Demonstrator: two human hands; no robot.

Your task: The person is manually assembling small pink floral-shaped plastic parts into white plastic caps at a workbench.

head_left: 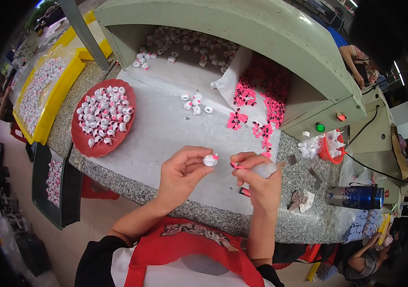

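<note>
Between thumb and fingertips, my left hand (181,171) holds a small white rounded piece (210,160) with a pink patch on it. My right hand (261,186), a short way to its right, is closed; its fingertips pinch a small pink-and-black piece (236,165). A whitish translucent bottle-like thing (264,170) also sits in that hand, partly covered by the fingers. Beyond my hands, several loose white pieces (196,102) lie on the white sheet (156,119). Flat pink-and-black pieces (237,119) are scattered at its right side.
A red scalloped plate (85,146) heaped with pink-and-white pieces stands left. A pale green metal housing (304,62) arches over more pieces. To the right are a blue bottle (357,196), a red basket (334,149) and crumpled tissue (301,200). Yellow trays (65,95) stand far left.
</note>
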